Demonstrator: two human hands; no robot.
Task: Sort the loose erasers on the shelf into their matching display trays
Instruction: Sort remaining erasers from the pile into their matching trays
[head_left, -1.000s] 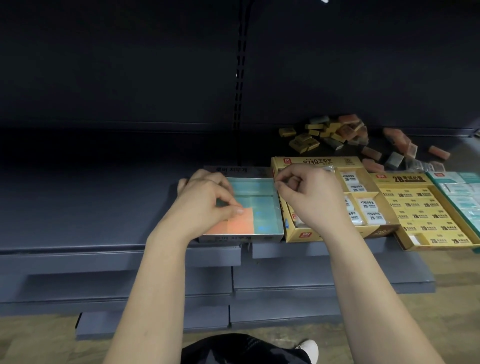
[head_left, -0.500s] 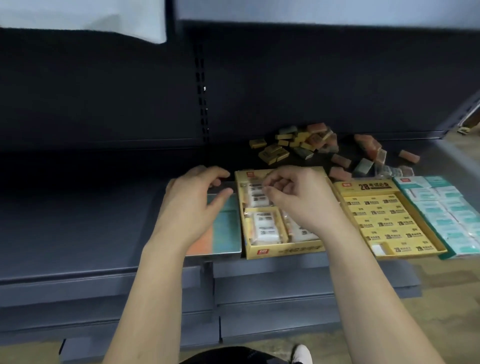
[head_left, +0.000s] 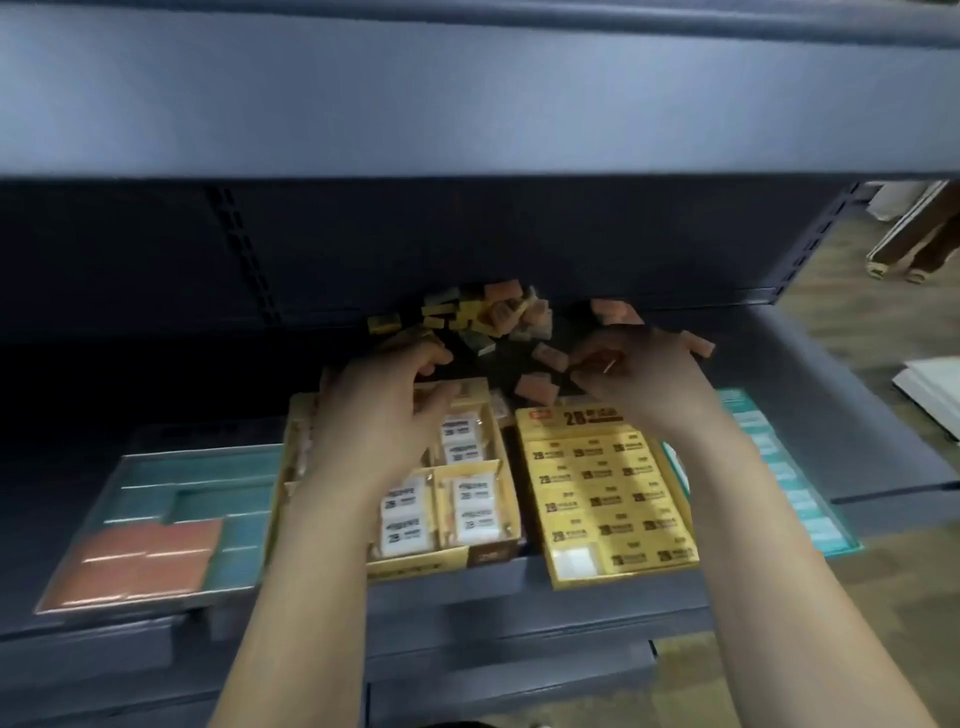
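Two hands. Left hand (head_left: 384, 410) has curled fingers and right hand (head_left: 644, 374) is curled with an orange blur at its fingertips; can't tell if either grips anything. Loose erasers (head_left: 493, 312) lie piled just beyond both hands, too smeared to count. Four trays sit below the wrists:
- grey tray (head_left: 104, 506) left of the left arm
- white-eraser tray (head_left: 415, 569) under the left hand
- 2B tray (head_left: 623, 574) between the arms
- teal tray (head_left: 732, 397) partly hidden by the right forearm

Four trays in row along front of shelf (head_left: 831, 405). Leftmost tray (head_left: 197, 451) at your far left; second tray (head_left: 415, 569) against its right side; third tray (head_left: 623, 574) just beside that; rightmost tray (head_left: 737, 400) partly behind your right forearm. Loose erasers (head_left: 493, 312) heaped behind second and third trays. Your left hand (head_left: 374, 410) over second tray's rear; right hand (head_left: 644, 379) behind third tray, at heap's edge.
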